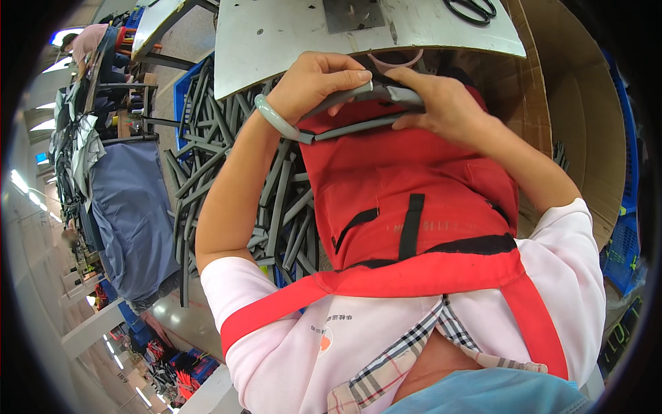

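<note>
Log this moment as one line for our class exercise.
left grip: pinching grey strip | right grip: holding grey strip | beneath: red apron | left side: piled grey strips | ahead: white table

Grey is shown by the strip (362,127) at the upper centre and repeated in the tubes (279,196) left of centre, where blue is added by a crate (181,93), while pale green is seen in the bangle (276,119) and slate blue in the cloth (131,207) at the left. The bright red apron (414,172) in the middle is marked by a black strap (412,228), and below, a pale pink shirt (289,359) is paired with a beige, black and white checked collar (386,366) and a light blue mask (483,395). At the top, the white table (276,41) is dotted with dark specks, and brown is given by the carton (586,117) at the upper right.
</note>
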Tool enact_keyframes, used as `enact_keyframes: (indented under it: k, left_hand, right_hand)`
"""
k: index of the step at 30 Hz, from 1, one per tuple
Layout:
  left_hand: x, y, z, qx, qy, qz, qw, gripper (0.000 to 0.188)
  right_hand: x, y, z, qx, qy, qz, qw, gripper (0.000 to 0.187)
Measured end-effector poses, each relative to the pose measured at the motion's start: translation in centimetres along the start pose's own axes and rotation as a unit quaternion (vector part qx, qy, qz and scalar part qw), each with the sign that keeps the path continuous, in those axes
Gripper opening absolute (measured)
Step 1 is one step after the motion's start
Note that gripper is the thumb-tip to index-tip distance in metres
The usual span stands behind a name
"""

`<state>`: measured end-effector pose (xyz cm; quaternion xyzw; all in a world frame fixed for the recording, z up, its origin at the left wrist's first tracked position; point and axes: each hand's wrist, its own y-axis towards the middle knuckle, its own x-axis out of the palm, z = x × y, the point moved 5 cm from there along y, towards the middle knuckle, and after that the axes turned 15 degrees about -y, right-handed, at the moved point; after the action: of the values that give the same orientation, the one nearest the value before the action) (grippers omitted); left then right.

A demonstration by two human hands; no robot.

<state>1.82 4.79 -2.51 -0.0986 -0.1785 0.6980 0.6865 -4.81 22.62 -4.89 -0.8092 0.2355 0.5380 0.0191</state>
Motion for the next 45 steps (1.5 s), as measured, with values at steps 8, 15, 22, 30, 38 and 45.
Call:
enact_keyframes:
  k: [8, 15, 22, 30, 38, 45]
  left_hand:
    - [-1.5, 1.1, 3.0, 0.135, 0.169, 0.028, 0.976, 0.026]
    - [-3.4, 3.9, 6.6, 0.227, 0.15, 0.115, 0.955, 0.031]
    - [-5.9, 6.5, 7.0, 0.202, 0.126, 0.178, 0.955, 0.029]
    - [-6.7, 7.4, 7.4, 0.242, 0.073, 0.143, 0.957, 0.026]
    - [-9.5, 8.3, 7.7, 0.225, -0.003, 0.233, 0.946, 0.021]
    - [-1.8, 4.5, 5.7, 0.165, 0.216, 0.101, 0.957, 0.026]
  right_hand:
    - [-5.7, 4.0, 1.7, -0.078, -0.25, 0.024, 0.965, 0.047]
    - [-8.5, 8.9, 4.2, -0.039, -0.305, 0.113, 0.945, 0.038]
    - [-8.5, 12.0, 5.2, -0.02, -0.261, 0.104, 0.96, 0.023]
    - [-10.1, 11.4, 4.9, -0.187, -0.123, 0.253, 0.941, 0.029]
    - [-10.2, 13.2, 6.9, 0.1, -0.252, 0.135, 0.953, 0.033]
    - [-1.5, 5.5, -7.5, -0.281, -0.215, 0.094, 0.93, 0.018]
